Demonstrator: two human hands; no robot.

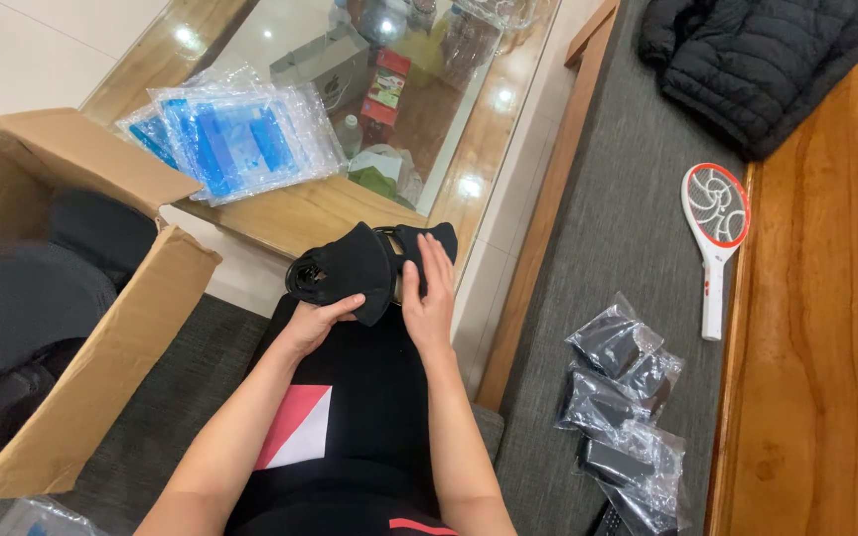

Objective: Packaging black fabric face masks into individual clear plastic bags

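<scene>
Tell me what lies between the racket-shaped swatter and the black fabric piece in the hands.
In the head view, only bare grey cushion and the wooden seat edge lie between the swatter and the black fabric piece; the bagged items sit lower.

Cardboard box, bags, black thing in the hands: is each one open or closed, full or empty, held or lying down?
Cardboard box: open, flaps out, dark items inside.
Black fabric item: folded, held on the lap.
Left hand: gripping its lower edge.
Right hand: flat against its side.
Blue-and-clear bags: empty, stacked flat on the table.
Packed clear bags: filled with dark items, piled up.
Racket-shaped swatter: lying flat.
Black jacket: lying crumpled.
</scene>
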